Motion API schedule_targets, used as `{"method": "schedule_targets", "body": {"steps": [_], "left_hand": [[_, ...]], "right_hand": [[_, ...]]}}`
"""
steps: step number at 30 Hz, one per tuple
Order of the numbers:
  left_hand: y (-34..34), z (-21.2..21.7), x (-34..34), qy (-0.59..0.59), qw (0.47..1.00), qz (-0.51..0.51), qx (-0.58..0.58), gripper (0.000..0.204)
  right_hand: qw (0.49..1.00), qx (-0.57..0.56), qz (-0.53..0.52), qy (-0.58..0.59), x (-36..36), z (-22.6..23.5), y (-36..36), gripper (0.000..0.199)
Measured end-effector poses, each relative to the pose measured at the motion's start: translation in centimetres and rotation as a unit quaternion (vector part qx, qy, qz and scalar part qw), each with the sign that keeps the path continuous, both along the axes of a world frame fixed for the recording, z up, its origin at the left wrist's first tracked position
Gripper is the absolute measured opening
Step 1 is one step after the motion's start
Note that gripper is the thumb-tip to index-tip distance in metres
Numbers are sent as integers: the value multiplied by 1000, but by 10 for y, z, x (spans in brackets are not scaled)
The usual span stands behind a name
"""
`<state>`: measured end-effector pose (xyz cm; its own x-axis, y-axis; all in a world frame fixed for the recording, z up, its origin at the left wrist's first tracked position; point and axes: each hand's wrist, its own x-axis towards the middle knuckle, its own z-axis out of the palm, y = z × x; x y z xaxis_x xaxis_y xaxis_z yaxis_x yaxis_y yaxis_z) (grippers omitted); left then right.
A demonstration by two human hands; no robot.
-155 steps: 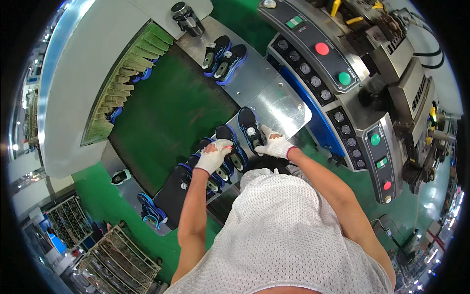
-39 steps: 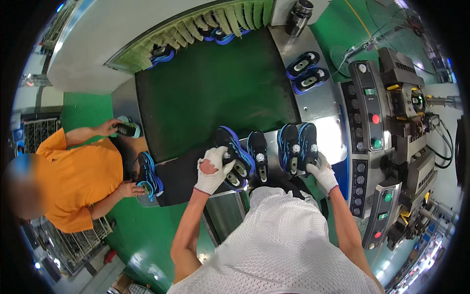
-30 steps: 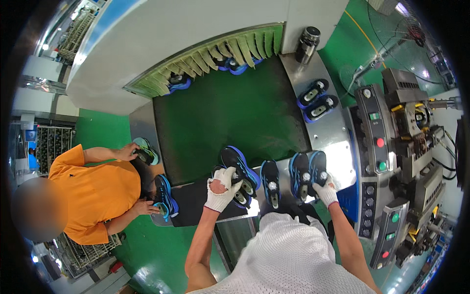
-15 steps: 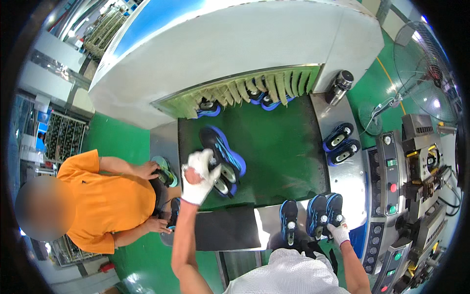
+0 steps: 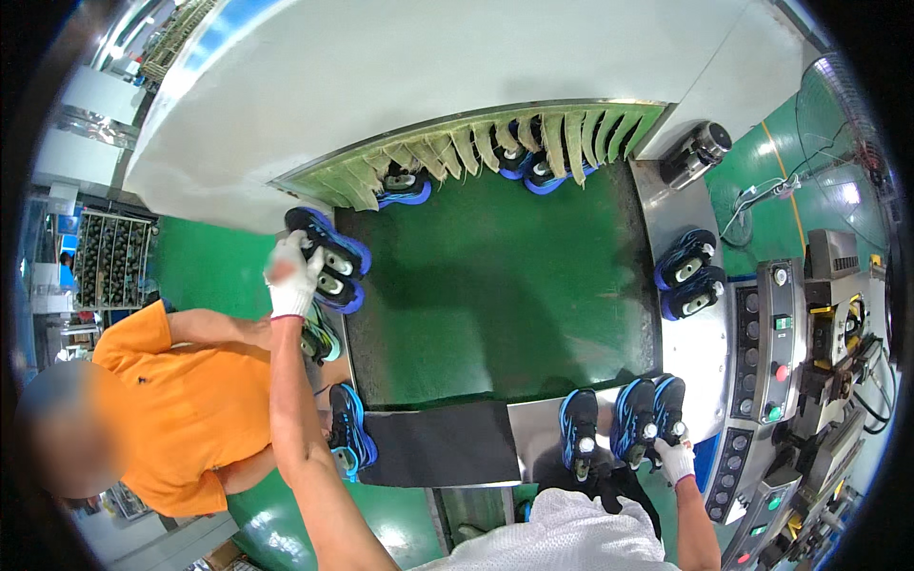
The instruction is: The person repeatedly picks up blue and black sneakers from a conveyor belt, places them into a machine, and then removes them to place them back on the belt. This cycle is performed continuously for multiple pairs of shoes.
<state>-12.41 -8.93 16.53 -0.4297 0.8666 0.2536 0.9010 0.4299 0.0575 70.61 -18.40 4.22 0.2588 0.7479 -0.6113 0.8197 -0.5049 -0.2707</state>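
Note:
A pair of black sneakers with blue soles point(image 5: 345, 255) is in my left hand point(image 5: 293, 278), which wears a white glove. The pair is over the left metal edge of the green conveyor belt point(image 5: 505, 285), close to the co-worker. My gloved right hand point(image 5: 676, 460) is closed at the heel of a black-and-blue sneaker point(image 5: 670, 404) at the near right edge. Beside it to the left is a matching sneaker point(image 5: 632, 419), and farther left a single one point(image 5: 578, 428).
A white machine point(image 5: 457, 71) has a fringed curtain point(image 5: 438, 157) with sneakers under it. A pair point(image 5: 687, 276) and a steel flask point(image 5: 697, 152) stand on the right ledge. At left are a co-worker in orange point(image 5: 190, 409) and a sneaker point(image 5: 348, 428). Control panels point(image 5: 771, 343) line the right.
My left hand has carried the pair of sneakers left, from over the belt to its left edge. The right hand stays at the sneaker's heel. The whole view has shifted somewhat.

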Motion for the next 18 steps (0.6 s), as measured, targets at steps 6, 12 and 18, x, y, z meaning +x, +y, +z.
{"method": "schedule_targets", "body": {"steps": [6,12,18], "left_hand": [[5,-72,-82,-3,1000,20,-4,42],[-59,-173,-159,-175,964,190,69,46],[-76,-163,-133,141,975,172,-16,68]], "right_hand": [[995,47,28,-80,20,-13,-24,63],[985,-35,-15,-171,-3,5,-7,86],[981,-14,-66,-183,-22,0,4,81]]}}
